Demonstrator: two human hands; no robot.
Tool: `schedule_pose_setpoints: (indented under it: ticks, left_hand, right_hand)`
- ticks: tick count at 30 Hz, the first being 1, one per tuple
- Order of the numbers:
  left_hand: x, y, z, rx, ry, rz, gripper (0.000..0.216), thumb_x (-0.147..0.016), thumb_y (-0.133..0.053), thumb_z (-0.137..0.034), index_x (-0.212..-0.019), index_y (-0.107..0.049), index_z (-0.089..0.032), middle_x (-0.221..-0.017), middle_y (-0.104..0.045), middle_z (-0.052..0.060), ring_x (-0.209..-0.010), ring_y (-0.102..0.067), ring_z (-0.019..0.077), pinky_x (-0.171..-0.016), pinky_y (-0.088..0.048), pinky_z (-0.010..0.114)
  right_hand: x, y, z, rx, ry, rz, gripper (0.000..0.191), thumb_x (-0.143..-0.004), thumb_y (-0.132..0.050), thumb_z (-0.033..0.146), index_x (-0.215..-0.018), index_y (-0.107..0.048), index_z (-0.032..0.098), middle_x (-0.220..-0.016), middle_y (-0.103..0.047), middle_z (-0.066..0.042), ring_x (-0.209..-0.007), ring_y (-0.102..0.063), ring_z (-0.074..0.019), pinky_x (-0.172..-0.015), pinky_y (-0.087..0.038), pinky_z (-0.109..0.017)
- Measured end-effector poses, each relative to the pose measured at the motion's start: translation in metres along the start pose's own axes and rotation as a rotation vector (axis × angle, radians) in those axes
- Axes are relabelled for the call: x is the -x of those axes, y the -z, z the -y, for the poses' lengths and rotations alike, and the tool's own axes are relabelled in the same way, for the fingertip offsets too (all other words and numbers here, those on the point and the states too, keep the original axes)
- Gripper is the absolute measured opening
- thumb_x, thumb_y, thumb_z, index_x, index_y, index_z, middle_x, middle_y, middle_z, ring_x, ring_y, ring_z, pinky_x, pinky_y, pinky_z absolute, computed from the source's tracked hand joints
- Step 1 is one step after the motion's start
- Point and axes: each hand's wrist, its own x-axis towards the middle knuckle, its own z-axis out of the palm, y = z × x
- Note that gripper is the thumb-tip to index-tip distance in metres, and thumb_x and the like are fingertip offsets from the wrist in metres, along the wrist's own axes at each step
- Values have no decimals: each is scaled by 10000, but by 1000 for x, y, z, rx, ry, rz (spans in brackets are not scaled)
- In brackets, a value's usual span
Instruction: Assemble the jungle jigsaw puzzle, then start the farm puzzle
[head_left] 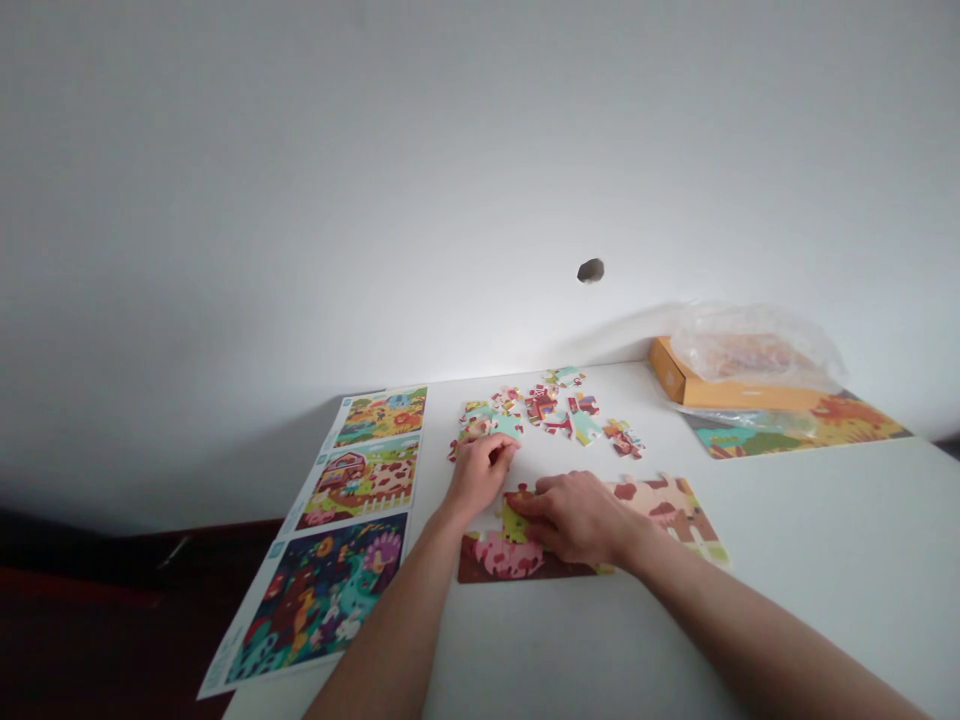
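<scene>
A partly joined jigsaw puzzle (506, 560) lies flat near the table's front, with a pink pig and brown-spotted patches on it. My right hand (581, 515) is over its middle, fingers bent down onto a yellow-green puzzle piece (514, 520) at its upper left; the hand hides part of the puzzle. Just beyond that, my left hand (480, 475) has its fingers closed in a pinch beside the nearest loose puzzle pieces (506, 424). Whatever is between those fingertips is hidden. More loose pieces (541, 405) are scattered farther back.
On the left, a picture sheet (360, 480) shows three printed scenes. An orange box (671, 375) with a clear plastic bag (757, 345) on top stands at the back right, over another puzzle picture (862, 425). Behind the table rises a white wall (480, 200) with a hole.
</scene>
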Motion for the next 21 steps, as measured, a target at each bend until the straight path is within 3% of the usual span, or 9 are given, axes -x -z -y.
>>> schedule_pose_setpoints:
  ticks: [7, 10, 12, 15, 17, 19, 21]
  left_hand:
    - [0, -4, 12, 148, 95, -94, 244, -903, -488, -311, -863, -700, -196, -842, -716, 25, -801, -653, 183, -744, -490, 280]
    - [1, -3, 14, 154, 97, -158, 249, -919, -472, -326, -896, -684, -198, -905, -716, 38, -864, -653, 190, -797, -498, 294]
    - [1, 0, 13, 67, 103, -266, 242, -926, -457, -303, -930, -677, -203, -950, -711, 52, -919, -640, 205, -853, -488, 320]
    - [2, 6, 10, -208, 186, -437, 222, -898, -476, -239, -974, -682, -212, -996, -682, 80, -1010, -593, 251, -943, -435, 391]
    - [2, 7, 8, -371, 293, -472, 234, -871, -524, -257, -1037, -684, -218, -1074, -648, 104, -1084, -547, 293, -970, -395, 447]
    - [2, 4, 7, -464, 390, -432, 304, -848, -580, -344, -1111, -672, -222, -1173, -605, 131, -1151, -497, 339, -962, -373, 506]
    - [3, 0, 8, -497, 434, -344, 394, -819, -619, -426, -1153, -658, -220, -1220, -581, 153, -1176, -472, 369, -941, -366, 547]
  right_hand:
    - [3, 5, -6, -16, 19, 41, 223, -876, -535, 371, -991, -686, 252, -798, -714, -32, -718, -633, -186, -590, -278, -269]
    - [3, 1, -7, -56, 20, -11, 237, -900, -506, 366, -920, -710, 247, -762, -713, -25, -688, -620, -171, -595, -280, -269]
    - [0, -1, -8, -85, -24, -79, 337, -942, -444, 385, -841, -721, 222, -763, -707, -40, -685, -611, -163, -608, -295, -272]
    - [-6, -3, -12, -72, -271, -243, 405, -978, -369, 342, -845, -722, 196, -824, -693, -71, -741, -599, -170, -663, -336, -283]
    - [-9, -7, -18, -1, -492, -386, 331, -965, -392, 302, -1014, -703, 199, -975, -675, -106, -886, -584, -212, -764, -360, -312]
    - [-11, -13, -25, 85, -670, -476, 347, -929, -473, 332, -1208, -619, 187, -1167, -608, -158, -1051, -519, -282, -870, -346, -378]
    - [-12, -22, -32, 129, -777, -475, 486, -887, -549, 402, -1311, -529, 164, -1291, -523, -196, -1150, -442, -339, -918, -320, -446]
